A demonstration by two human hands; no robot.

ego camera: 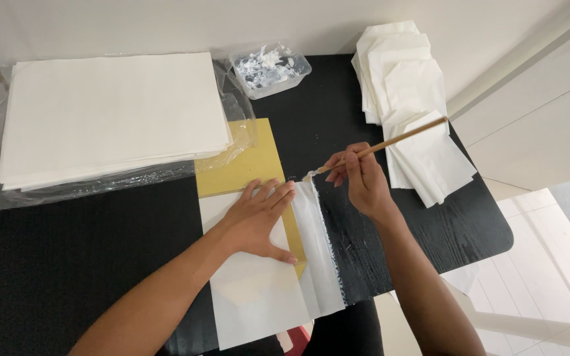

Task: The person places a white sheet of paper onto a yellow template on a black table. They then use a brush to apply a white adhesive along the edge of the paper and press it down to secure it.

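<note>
The right hand [362, 181] is closed in a pinch on a thin wooden brush [380, 146], held like a pen, its shaft slanting up to the right and its white-loaded tip touching the top end of a folded paper flap [318, 247]. The left hand [258, 221] lies flat and spread, fingers together, pressing down on a white sheet [255, 296] that covers a yellow-brown card [239, 165]; it grips nothing. The two hands are near each other but apart, with the flap between them.

The flap runs down the right edge of the card toward the near edge of the counter [87, 264], and white smears of paste show on the black surface just beside it. As I judge it, pasting the flap is the step in hand, with the stroke only at its top end. Going on would call for drawing the tip steadily along the strip while the flat palm keeps the sheet from sliding.

Farther out, a clear tub [270, 69] with white paste stands at the back. A large stack of white sheets [110, 112] rests on clear plastic to the left, and a pile of folded papers [410, 99] lies to the right, partly under the brush's shaft.
</note>
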